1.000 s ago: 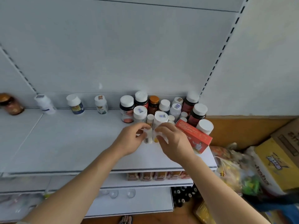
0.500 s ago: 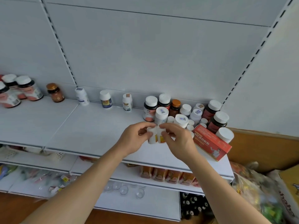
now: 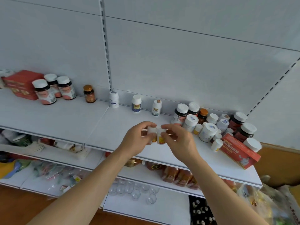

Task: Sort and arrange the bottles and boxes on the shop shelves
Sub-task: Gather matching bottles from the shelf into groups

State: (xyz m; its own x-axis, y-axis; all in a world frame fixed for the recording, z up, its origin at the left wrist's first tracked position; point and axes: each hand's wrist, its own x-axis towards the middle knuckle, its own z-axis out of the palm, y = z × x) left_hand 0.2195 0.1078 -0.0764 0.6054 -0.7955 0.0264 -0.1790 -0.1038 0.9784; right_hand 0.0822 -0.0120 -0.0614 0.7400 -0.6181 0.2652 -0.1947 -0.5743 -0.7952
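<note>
Both grips pinch small white bottles: left hand holds one, right hand its twin, side by side above the shelf, seemingly paired for matching placement.

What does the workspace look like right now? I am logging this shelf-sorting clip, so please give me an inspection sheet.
Surface: white top shelf, mostly bare in the middle.
Job's things: two small white bottles held side by side above the shelf; crowded bottle cluster at right; red box lying by it; three spaced white bottles along the back; amber bottle; three dark bottles and stacked red boxes at left.
Clutter: bagged goods and clear cups on lower shelves.
Grippers: left hand and right hand each pinch one bottle.
Cables: nothing seen.
Surroundings: white back panel; cardboard at right.
</note>
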